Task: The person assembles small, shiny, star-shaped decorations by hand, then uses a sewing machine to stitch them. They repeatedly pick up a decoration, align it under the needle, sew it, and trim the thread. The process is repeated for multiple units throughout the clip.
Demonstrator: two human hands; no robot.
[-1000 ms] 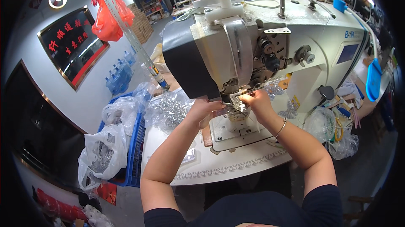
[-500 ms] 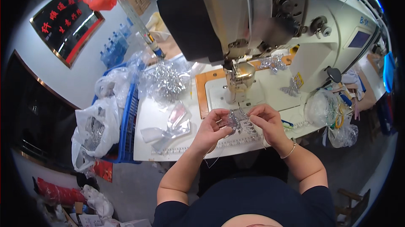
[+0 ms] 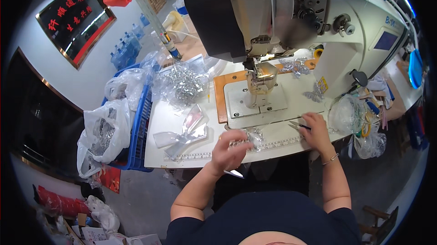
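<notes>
Left hand (image 3: 230,150) pinching silvery ornament (image 3: 256,139); right hand (image 3: 317,131) at snips (image 3: 299,125), grip unclear; blue lettering (image 3: 390,21) on sewing machine (image 3: 364,47)

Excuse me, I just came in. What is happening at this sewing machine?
A person is at the sewing machine. The left hand holds a shiny silvery piece near the front edge of the table. The right hand is at a small pointed tool; whether it grips it is unclear. More silvery pieces lie in clear plastic, farther left.
</notes>
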